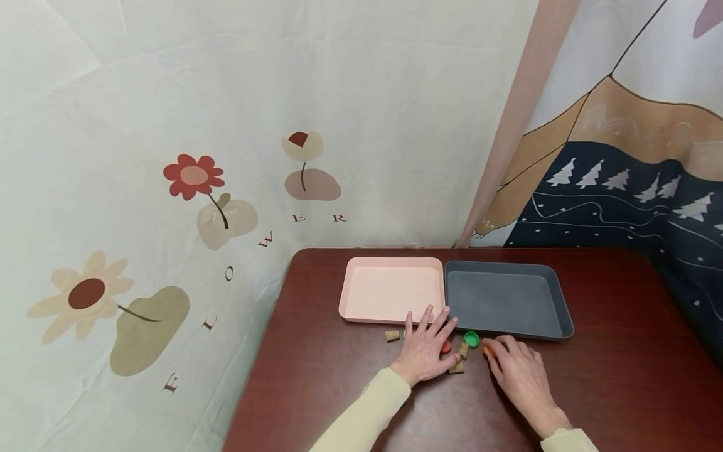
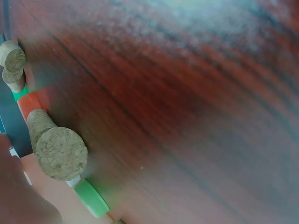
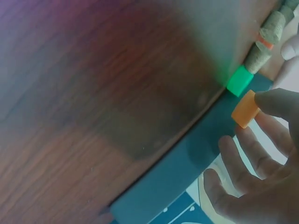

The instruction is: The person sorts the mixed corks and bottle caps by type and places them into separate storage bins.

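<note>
In the head view my right hand point(image 1: 521, 375) pinches an orange bottle cap point(image 3: 245, 109) between thumb and fingertips, just in front of the grey tray point(image 1: 503, 295). The left hand point(image 1: 423, 350), its fingers spread, lies over the small things by the pink tray point(image 1: 392, 289); whether it touches them I cannot tell. Around it are a cork point(image 1: 392, 336) on the left, a red cap point(image 1: 446, 346), and further corks point(image 1: 464, 350) near the thumb. A green cap point(image 1: 471, 339) sits between the hands. Another green cap point(image 2: 92, 198) shows in the left wrist view, largely hidden by fingers from above.
Both trays stand side by side at the back of the dark red-brown wooden table point(image 1: 316, 376), and nothing lies in them. Behind hangs a pale curtain point(image 1: 395, 125) with flowers and letters. A patterned cloth point(image 1: 610, 188) covers the right side.
</note>
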Demonstrator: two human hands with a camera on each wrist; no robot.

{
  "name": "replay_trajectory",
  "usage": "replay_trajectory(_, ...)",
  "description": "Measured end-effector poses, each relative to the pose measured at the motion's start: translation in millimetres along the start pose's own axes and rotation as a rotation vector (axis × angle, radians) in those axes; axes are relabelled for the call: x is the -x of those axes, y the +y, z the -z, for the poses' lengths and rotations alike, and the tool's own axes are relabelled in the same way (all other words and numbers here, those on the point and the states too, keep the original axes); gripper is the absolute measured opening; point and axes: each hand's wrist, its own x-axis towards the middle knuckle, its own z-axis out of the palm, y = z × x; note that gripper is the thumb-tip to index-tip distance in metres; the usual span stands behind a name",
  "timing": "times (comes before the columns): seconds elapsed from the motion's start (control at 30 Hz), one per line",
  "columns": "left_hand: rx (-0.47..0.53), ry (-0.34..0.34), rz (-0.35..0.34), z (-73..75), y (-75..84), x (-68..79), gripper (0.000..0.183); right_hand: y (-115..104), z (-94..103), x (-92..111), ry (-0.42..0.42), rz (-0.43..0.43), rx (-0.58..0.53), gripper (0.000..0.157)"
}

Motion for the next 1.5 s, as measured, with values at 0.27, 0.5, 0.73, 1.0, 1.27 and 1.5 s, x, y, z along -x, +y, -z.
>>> replay_trajectory(0.27,-0.002,-0.008,0.006,1.1,-0.3,0.5,0.075,4.6,15.6,-3.0,0.140,0.038,-0.042,0.043)
replay_trajectory(0.5,-0.013,-0.006,0.004,-0.2,-0.2,0.6,0.076,11.0,22.1,-9.2,0.232,0.045,-0.081,0.044)
replay_trajectory(0.73,-0.002,-0.019,0.005,-2.2,0.4,0.1,0.076,20.4,24.0,-20.7,0.289,0.033,-0.115,0.046)
replay_trajectory(1.0,-0.014,-0.028,0.004,-3.3,1.2,-0.5,0.077,29.9,19.3,-32.3,0.295,0.004,-0.150,0.046)
replay_trajectory(1.27,-0.003,-0.037,0.004,-2.4,1.5,-0.2,0.079,38.3,11.2,-47.2,0.260,-0.055,-0.155,0.040)
replay_trajectory(1.5,-0.020,-0.025,0.000,-2.7,1.9,0.2,0.078,43.9,8.5,-58.3,0.184,-0.125,-0.168,0.037)
